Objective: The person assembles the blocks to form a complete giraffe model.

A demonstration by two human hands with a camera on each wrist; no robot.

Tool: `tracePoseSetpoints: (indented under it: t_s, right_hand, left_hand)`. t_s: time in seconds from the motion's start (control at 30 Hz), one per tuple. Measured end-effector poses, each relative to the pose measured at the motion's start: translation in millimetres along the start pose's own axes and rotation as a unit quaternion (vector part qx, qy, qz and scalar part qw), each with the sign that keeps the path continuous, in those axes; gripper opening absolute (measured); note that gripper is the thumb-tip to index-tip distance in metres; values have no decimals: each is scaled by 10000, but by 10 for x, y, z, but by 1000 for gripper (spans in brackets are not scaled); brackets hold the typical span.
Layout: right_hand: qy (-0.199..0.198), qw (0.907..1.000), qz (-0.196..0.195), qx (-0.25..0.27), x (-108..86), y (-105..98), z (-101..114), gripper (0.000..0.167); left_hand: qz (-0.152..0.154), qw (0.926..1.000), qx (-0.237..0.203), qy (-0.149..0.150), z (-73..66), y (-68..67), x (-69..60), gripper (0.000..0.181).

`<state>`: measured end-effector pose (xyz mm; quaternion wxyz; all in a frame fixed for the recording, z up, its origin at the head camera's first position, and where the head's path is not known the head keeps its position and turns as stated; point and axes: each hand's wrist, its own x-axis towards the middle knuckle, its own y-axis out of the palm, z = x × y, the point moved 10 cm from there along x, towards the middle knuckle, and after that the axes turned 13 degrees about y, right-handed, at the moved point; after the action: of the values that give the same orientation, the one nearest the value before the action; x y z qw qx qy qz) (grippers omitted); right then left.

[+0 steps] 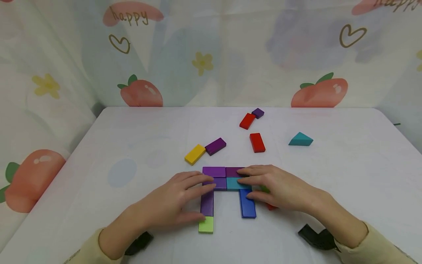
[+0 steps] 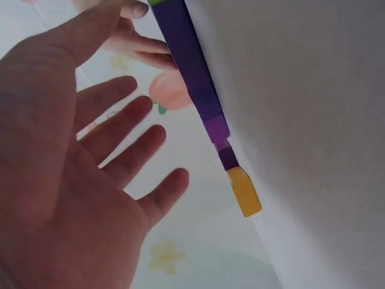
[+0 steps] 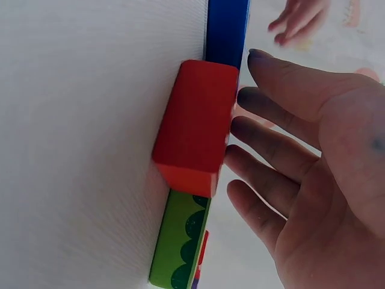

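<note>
Flat coloured blocks lie edge to edge on the white table. My left hand, fingers extended, hovers over or touches the left side: a purple block, an upright-running purple block and a light green block by the thumb. With fingers spread, my right hand reaches over a dark magenta block and a teal block; its thumb is at a blue block. A red block and a green block with dark scallops are mostly hidden beneath that hand in the head view.
Behind the joined blocks lie a yellow block, a purple block, a red block, another red block, a small dark purple block and a teal triangular block. A patterned curtain stands behind the table.
</note>
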<state>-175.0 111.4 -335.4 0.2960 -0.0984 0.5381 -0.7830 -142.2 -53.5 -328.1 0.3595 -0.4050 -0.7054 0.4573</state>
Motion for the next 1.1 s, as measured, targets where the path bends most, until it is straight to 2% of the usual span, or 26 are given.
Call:
tracePoseSetpoints:
  t_s: [0.07, 0.17, 0.43, 0.7, 1.0, 1.1]
  right_hand:
    - [17, 10000, -31, -9, -3, -11, -4, 46]
    - [66, 10000, -66, 2, -9, -33, -13, 45]
    - [240, 9993, -288, 58, -49, -152, -59, 47]
    - [399, 9975, -527, 261, -166, -290, -189, 43]
    - [617, 9973, -283, 289, -272, -228, -388, 38]
    - [537, 9977, -248, 343, -329, -220, -398, 38]
  left_hand:
    - [78, 9999, -46, -109, 89, 4, 31, 73]
    - [74, 9998, -148, -83, 179, 2, 79, 78]
    - [162, 9996, -223, 29, 334, 28, 188, 71]
    - [281, 9991, -316, 22, 372, 77, 168, 70]
    - [146, 9991, -267, 287, 322, 67, 158, 74]
    - [148, 9991, -253, 319, 312, 71, 154, 74]
